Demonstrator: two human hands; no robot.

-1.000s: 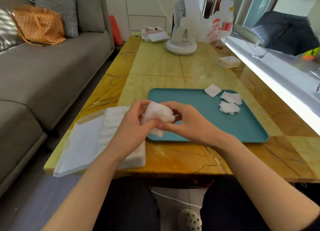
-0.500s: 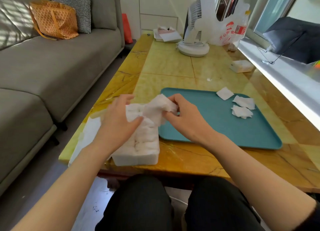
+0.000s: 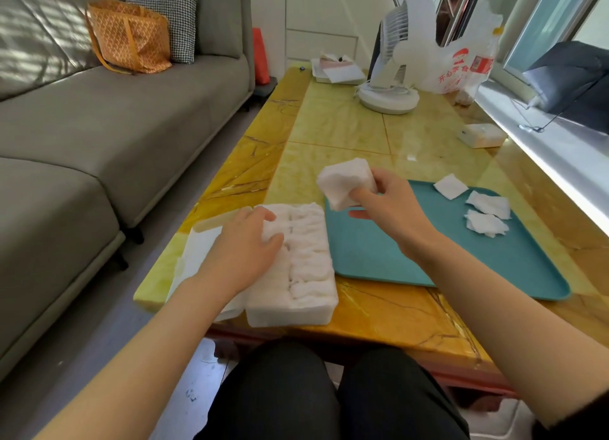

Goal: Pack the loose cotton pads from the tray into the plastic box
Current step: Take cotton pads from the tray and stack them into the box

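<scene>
On the yellow tabletop (image 3: 346,123), at its near edge, the plastic box (image 3: 293,311) sits packed with rows of white pads, just left of the teal tray (image 3: 395,261). The left hand (image 3: 245,245) lies flat on those rows, fingers relaxed (gripping nothing). The right hand (image 3: 392,205) clutches a stack of pads (image 3: 344,181) above the tray's left end. Three loose pads (image 3: 487,204) lie at its far right corner.

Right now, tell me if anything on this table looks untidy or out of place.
The plastic box sits right at the table's near edge, so a push from the left hand could tip it. Crumpled loose cotton pads lie in the tray's far right corner; the right hand grips a bunch.
</scene>
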